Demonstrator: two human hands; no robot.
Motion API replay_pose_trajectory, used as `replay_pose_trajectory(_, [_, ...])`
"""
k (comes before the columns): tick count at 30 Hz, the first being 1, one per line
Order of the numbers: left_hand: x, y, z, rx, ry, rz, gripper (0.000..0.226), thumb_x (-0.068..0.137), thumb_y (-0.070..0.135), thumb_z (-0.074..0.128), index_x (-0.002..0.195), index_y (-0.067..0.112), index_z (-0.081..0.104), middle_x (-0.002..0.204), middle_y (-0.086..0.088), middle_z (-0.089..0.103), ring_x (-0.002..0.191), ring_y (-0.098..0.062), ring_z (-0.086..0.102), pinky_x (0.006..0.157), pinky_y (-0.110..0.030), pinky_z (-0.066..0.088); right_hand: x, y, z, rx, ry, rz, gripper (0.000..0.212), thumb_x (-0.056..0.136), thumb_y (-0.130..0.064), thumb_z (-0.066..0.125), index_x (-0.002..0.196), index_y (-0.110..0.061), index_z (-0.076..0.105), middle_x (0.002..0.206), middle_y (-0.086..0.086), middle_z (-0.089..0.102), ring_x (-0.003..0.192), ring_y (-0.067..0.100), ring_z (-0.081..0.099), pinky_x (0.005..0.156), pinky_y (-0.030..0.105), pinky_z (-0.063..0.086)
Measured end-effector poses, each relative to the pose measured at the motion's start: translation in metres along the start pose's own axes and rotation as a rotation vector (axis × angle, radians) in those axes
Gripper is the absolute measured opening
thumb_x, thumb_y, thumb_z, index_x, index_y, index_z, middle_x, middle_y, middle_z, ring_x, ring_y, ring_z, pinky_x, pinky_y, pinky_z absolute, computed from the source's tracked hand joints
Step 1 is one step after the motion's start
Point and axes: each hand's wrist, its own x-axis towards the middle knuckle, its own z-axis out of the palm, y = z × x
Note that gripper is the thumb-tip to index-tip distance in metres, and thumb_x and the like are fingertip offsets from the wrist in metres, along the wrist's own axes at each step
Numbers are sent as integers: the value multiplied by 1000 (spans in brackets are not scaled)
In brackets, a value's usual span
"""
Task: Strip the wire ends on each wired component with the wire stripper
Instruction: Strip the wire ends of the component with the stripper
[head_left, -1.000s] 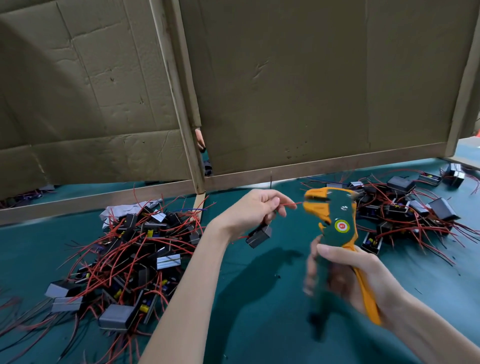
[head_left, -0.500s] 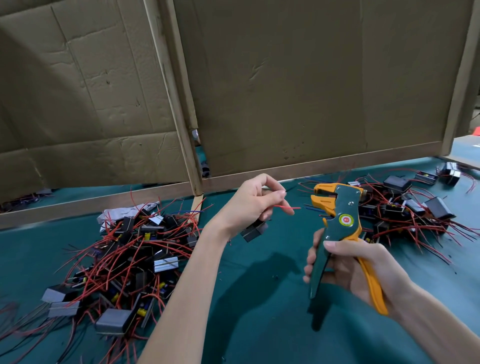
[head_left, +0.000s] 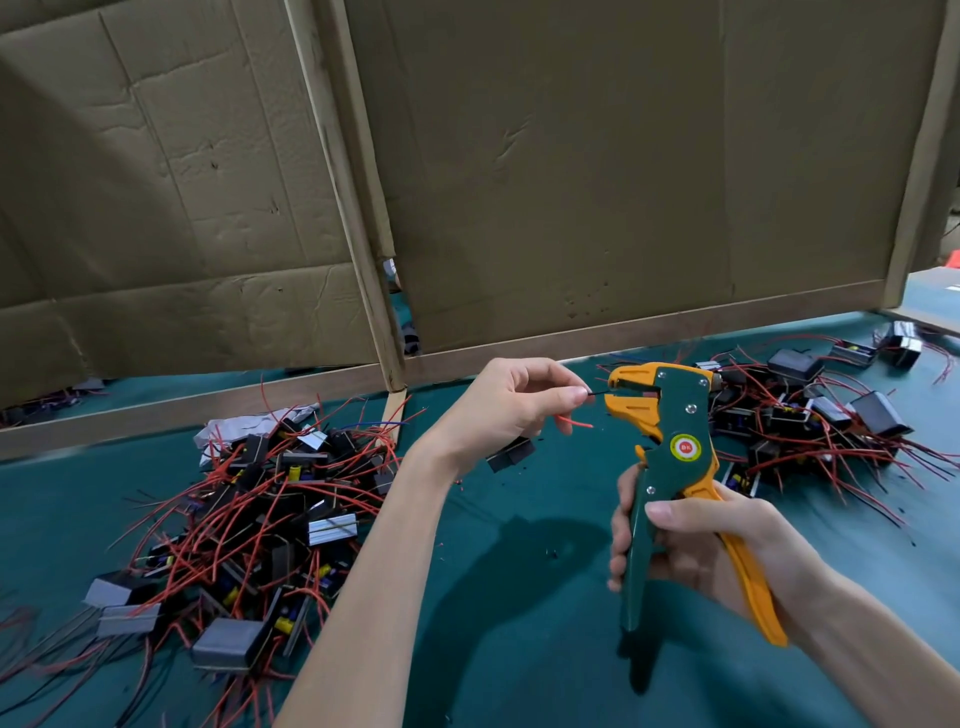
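My left hand (head_left: 511, 410) is raised, forearm reaching in from below, thumb and forefinger pinching a thin black wire (head_left: 597, 393), the other 3 fingers curled under. My right hand (head_left: 696, 551) is lower right, thumb on top, fingers wrapped round the wire stripper (head_left: 670, 441) handles.

I can't tell whether the black wire (head_left: 597, 393) reaches into the stripper (head_left: 670, 447) or stops just short; its tip is too thin. The left hand (head_left: 506, 410) covers part of the component (head_left: 510, 453) and where the wire joins it. The right hand (head_left: 691, 551) hides the middle of the stripper's handles. The left pile (head_left: 249, 519) runs off the left and bottom edges; the right pile (head_left: 810, 415) blurs rightward. Both forearms are cut off at the bottom.
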Motion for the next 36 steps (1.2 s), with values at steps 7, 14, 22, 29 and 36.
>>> replay_pose_trajectory(7, [-1, -1, -3, 44, -26, 9, 14, 91, 13, 63, 80, 17, 70, 63, 5, 61, 66, -23, 45, 56, -23, 34, -1, 1, 1, -64, -9, 4, 34, 67, -16, 81, 91, -2, 63, 82, 29, 60, 75, 44, 62, 75, 56, 51])
replay_pose_trajectory(14, [-6, 0, -10, 101, -53, -8, 17, 89, 13, 65, 77, 22, 72, 67, 4, 63, 64, -12, 52, 57, -16, 38, -5, 3, 12, -146, 114, 23, 31, 61, -24, 83, 77, -6, 63, 65, 24, 53, 54, 34, 56, 55, 43, 52])
replay_pose_trajectory(22, [-7, -6, -20, 139, -97, -131, 13, 90, 11, 63, 82, 16, 72, 67, -4, 60, 67, -25, 38, 64, -32, 37, -2, 19, 30, -306, 367, 92, 46, 48, -43, 78, 53, -9, 49, 51, 14, 44, 40, 24, 43, 40, 27, 40])
replay_pose_trajectory(29, [-8, 5, -37, 379, 187, -81, 13, 93, 13, 59, 86, 15, 70, 63, 4, 63, 56, -4, 52, 58, -18, 38, 1, 14, 26, -2, 189, 85, 23, 62, -8, 74, 84, -1, 68, 78, 29, 62, 67, 39, 64, 64, 49, 56])
replay_pose_trajectory(36, [-32, 14, -102, 524, 1309, 126, 22, 97, 18, 50, 107, 10, 67, 101, -6, 69, 95, -22, 64, 87, -31, 49, 6, 15, 16, 117, 309, 111, 22, 63, 0, 67, 85, 1, 65, 79, 26, 63, 69, 39, 66, 64, 48, 58])
